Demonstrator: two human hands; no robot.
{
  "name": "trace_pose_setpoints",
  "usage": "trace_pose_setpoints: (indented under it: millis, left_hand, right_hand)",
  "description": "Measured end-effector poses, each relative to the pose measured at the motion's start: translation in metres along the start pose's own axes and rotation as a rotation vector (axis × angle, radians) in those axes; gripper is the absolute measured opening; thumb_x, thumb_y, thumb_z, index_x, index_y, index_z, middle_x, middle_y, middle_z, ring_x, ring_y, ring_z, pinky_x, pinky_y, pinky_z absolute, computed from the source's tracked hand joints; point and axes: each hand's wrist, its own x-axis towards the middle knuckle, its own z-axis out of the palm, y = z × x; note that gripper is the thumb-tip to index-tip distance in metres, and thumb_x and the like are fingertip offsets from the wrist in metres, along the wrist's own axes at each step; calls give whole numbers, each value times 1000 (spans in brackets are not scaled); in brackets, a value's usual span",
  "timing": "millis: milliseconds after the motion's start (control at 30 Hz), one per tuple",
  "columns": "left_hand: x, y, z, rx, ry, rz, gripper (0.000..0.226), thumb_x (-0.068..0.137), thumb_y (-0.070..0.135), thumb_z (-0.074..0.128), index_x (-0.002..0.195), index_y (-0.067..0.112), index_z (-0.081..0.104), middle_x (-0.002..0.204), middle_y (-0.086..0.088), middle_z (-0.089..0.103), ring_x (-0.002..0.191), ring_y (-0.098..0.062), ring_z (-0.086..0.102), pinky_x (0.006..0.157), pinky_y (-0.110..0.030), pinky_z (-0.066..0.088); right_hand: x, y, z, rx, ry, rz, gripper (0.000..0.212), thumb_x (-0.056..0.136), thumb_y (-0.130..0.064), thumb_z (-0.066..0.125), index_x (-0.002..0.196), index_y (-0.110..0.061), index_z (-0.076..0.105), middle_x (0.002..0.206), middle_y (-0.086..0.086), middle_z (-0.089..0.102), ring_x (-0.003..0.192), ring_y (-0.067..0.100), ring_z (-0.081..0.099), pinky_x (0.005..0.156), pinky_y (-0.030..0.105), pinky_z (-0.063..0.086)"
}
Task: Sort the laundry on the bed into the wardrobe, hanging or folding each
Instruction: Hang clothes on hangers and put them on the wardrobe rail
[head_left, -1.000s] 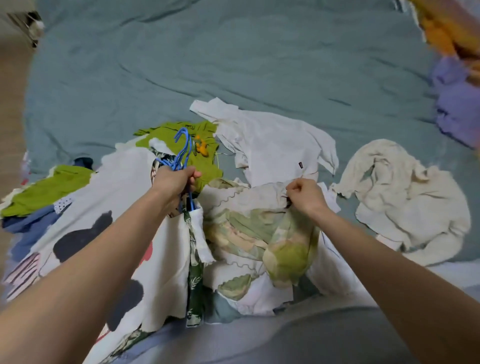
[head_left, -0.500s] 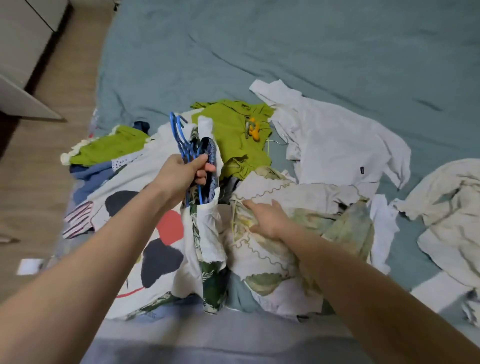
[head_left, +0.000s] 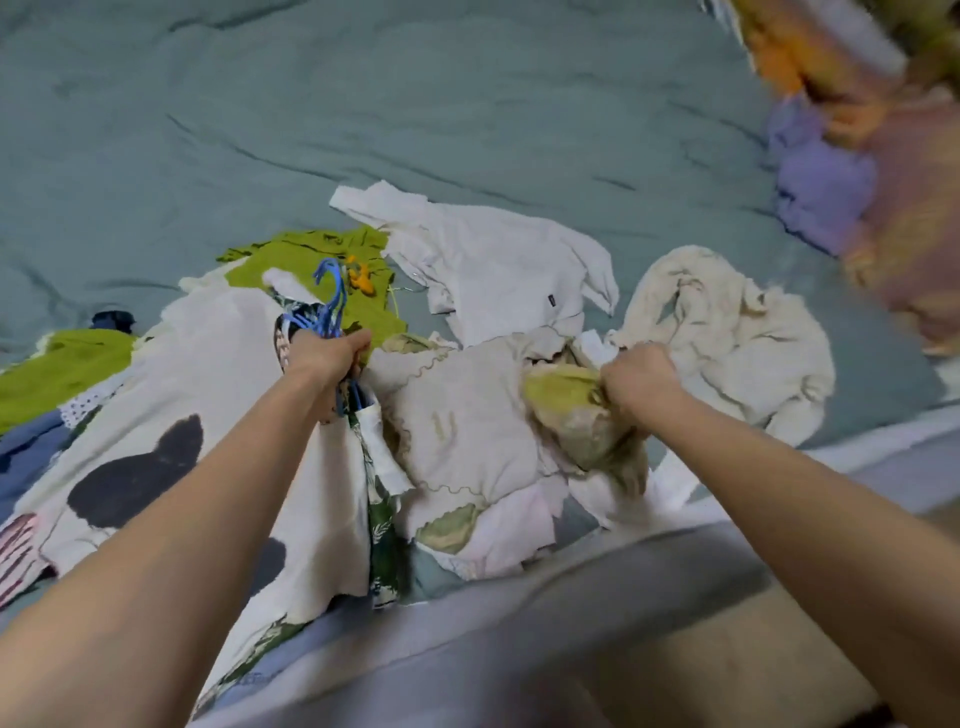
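A bundle of blue hangers (head_left: 327, 306) is gripped in the left hand (head_left: 324, 364), the fingers curled round the hanger necks, with the hooks standing up above the fist. Under that hand, a large white cloth with dark blotches (head_left: 171, 441) is spread over the near left part of the bed (head_left: 467, 104), and a strip of dark green leaf-print fabric (head_left: 382, 525) is seen hanging down beside it. The right hand (head_left: 641, 382) is clenched on a bunched fold of a pale floral garment with green patches (head_left: 467, 431), which is pinched at its right edge and lifted slightly off the bed; the rest of the garment lies crumpled between the two hands. Just behind it a white shirt (head_left: 498, 270) is laid flat, and a cream garment (head_left: 727, 332) is heaped to the right, touching the right hand's knuckles or just beside them. A lime-green top (head_left: 311, 260) with small orange clips (head_left: 361, 278) is partly covered by the hangers, and a second green piece (head_left: 62, 364) is found at the far left above blue fabric (head_left: 31, 447). Blurred purple and orange bedding (head_left: 831, 171) is visible at the upper right edge.
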Motion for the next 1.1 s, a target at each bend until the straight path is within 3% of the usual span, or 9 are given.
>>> trace_pose_setpoints:
  millis: [100,233,300,500,600,733,800,933,1100]
  left_hand:
    - [-1,-1,9,47,23,1,32,88,19,69,64,11,50,58,-6,52,47,-15,43,41,-19,38]
    - [5,-9,-12,-96,11,18,27,95,12,57,69,10,51,43,4,57,41,-10,43,40,-18,37]
    - [2,-13,-35,-119,50,45,28,97,8,52,70,10,50,44,2,56,34,-6,42,37,-16,35]
    - [-3,-46,-131,98,195,125,42,99,12,48,57,11,56,50,-1,58,49,-21,43,64,-33,41]
    - [-12,-64,-168,153,272,131,44,99,12,47,56,11,55,42,6,51,48,-19,43,66,-30,35]
    - [-17,-87,-197,55,351,103,38,100,11,47,62,12,51,59,-6,56,49,-19,40,56,-28,33]
    - [-17,-95,-201,-6,336,91,37,99,11,47,62,12,51,64,-10,59,49,-20,38,53,-27,31]
    - [-17,-91,-193,-27,251,109,38,98,10,48,61,11,54,73,-22,59,49,-21,37,53,-29,30]
    - [-15,-82,-181,-48,171,130,34,99,6,46,66,10,52,70,-14,62,46,-14,39,48,-25,33]
  right_hand:
    - [-19,7,22,198,-159,165,20,90,-12,46,104,-18,59,114,3,59,109,24,53,100,43,31]
    - [-12,-38,5,795,81,140,16,87,-7,44,93,-7,59,106,14,63,100,32,59,79,33,43]
    - [0,-74,-13,1011,117,35,22,87,-9,47,99,-5,65,108,16,66,103,32,59,81,32,46]
    - [27,-191,-75,1195,43,-174,28,91,-9,48,113,-5,64,119,17,63,111,32,57,91,33,46]
    - [35,-239,-89,1139,-7,-216,31,90,-4,46,118,1,59,124,21,59,115,35,54,91,33,42]
    - [41,-281,-80,1094,-90,-221,46,89,-5,50,133,0,39,138,21,44,124,33,45,95,30,38]
    - [44,-291,-67,1071,-23,-217,47,89,-4,48,135,-2,36,137,21,42,124,34,45,96,33,37]
    - [59,-285,-53,569,214,-426,34,91,-5,45,124,-4,46,128,17,46,117,31,44,91,36,39]
    - [93,-276,-65,-11,151,-764,40,93,-27,53,128,-8,49,137,10,49,132,27,36,113,33,21]
